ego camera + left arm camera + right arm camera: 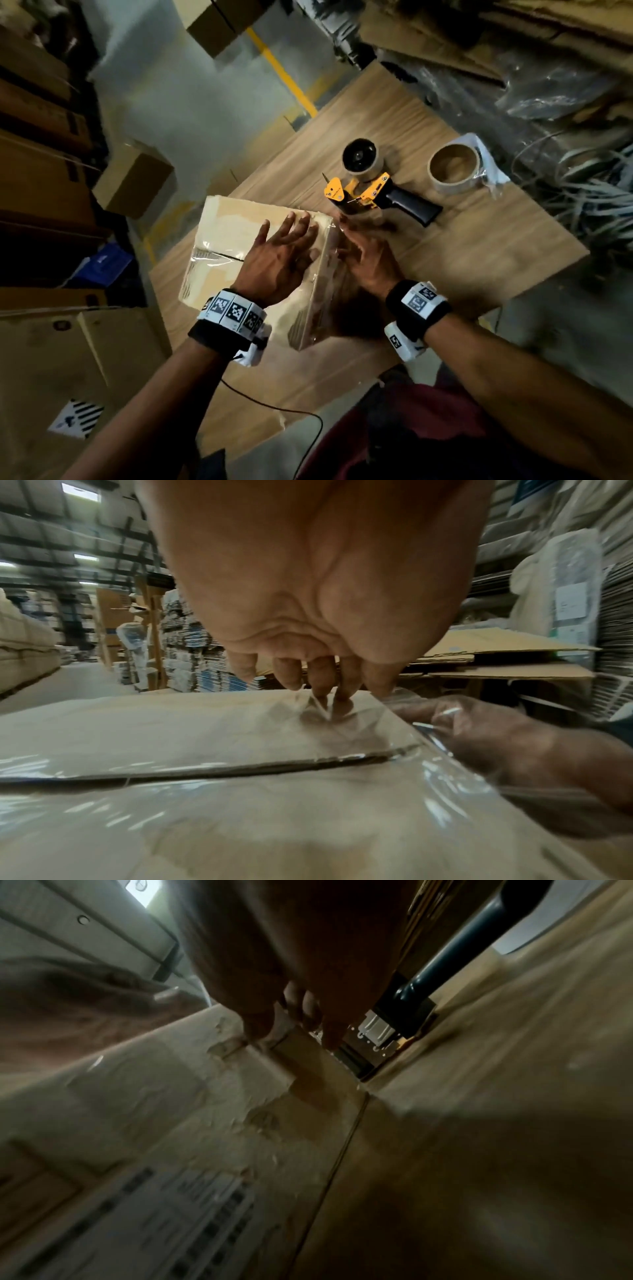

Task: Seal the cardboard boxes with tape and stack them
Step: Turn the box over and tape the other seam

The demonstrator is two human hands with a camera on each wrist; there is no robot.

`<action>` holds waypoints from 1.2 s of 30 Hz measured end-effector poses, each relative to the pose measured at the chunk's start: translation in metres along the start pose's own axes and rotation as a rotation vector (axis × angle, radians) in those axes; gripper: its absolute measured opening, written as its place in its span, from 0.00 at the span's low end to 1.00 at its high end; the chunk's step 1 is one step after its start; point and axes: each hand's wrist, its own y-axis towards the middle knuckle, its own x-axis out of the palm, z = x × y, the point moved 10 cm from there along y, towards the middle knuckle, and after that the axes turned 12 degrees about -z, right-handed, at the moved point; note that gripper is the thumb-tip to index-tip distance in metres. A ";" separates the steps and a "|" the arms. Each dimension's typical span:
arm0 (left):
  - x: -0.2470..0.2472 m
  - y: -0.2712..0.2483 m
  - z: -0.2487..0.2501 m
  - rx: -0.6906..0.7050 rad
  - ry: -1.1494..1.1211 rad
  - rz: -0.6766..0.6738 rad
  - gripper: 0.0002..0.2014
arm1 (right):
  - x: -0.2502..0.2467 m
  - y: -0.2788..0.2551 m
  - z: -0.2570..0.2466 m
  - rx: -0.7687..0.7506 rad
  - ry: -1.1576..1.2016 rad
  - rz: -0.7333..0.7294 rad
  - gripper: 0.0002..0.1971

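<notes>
Frame centre: our left hand (274,253) lies flat, fingers straight, on the taped cardboard box (219,236); our right hand (364,260) presses flat on its right side. Tape dispenser (370,192) sits upper right, handle pointing right, nearer the right hand.
</notes>
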 end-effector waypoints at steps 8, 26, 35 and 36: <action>0.010 -0.002 -0.003 0.023 0.126 0.008 0.31 | 0.010 -0.033 -0.024 0.002 -0.241 0.144 0.26; 0.009 -0.004 -0.009 0.024 0.086 0.007 0.34 | -0.012 0.042 0.016 0.130 0.346 -0.082 0.16; 0.033 -0.076 -0.025 0.047 -0.303 0.148 0.43 | 0.038 0.009 -0.040 -0.125 -0.157 -0.120 0.53; 0.041 -0.088 -0.023 0.083 -0.347 0.171 0.42 | 0.047 0.009 -0.048 -0.151 -0.246 -0.158 0.52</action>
